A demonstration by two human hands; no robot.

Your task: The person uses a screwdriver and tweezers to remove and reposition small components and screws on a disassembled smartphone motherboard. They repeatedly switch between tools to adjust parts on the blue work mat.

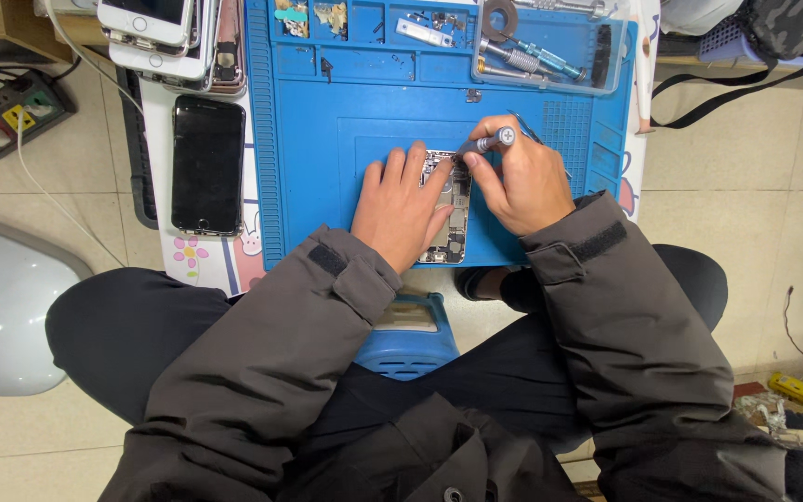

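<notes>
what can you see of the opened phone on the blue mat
The opened phone lies flat on the blue mat, long axis running away from the person, its back shell exposed with boards and small metal parts inside. Much of it is hidden: the left hand rests flat over its left side, pinning it down. The right hand holds a grey screwdriver tilted, tip down on the phone's upper part. Finer detail is too small to tell.
</notes>
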